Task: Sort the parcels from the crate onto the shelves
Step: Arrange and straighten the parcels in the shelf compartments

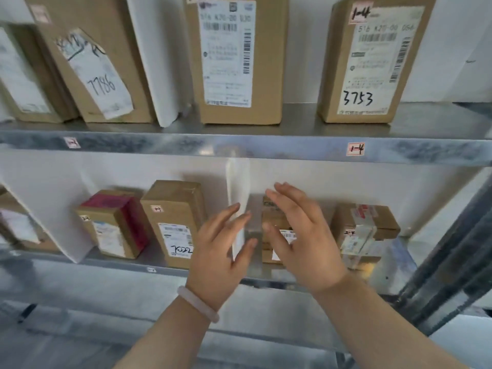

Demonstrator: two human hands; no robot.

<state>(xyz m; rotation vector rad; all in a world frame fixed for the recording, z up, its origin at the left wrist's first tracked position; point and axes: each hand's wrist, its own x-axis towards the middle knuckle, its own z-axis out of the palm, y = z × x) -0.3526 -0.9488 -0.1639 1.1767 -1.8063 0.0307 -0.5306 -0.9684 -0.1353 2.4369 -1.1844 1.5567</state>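
Both my hands are raised in front of the lower metal shelf (127, 265), fingers spread and straight, holding nothing. My left hand (221, 251), with a pale bangle on the wrist, is in front of a white divider (238, 182). My right hand (300, 235) partly covers a small cardboard parcel (274, 225) standing on that shelf just right of the divider. I cannot tell whether its fingers touch the parcel. The crate is out of view.
The lower shelf also holds a box marked 7022 (175, 225), a box with red tape (117, 225) and a taped parcel (364, 230). The upper shelf (239, 142) carries tall boxes marked 7786 (98, 62) and 3753 (372, 59). A dark upright post (458, 249) stands at the right.
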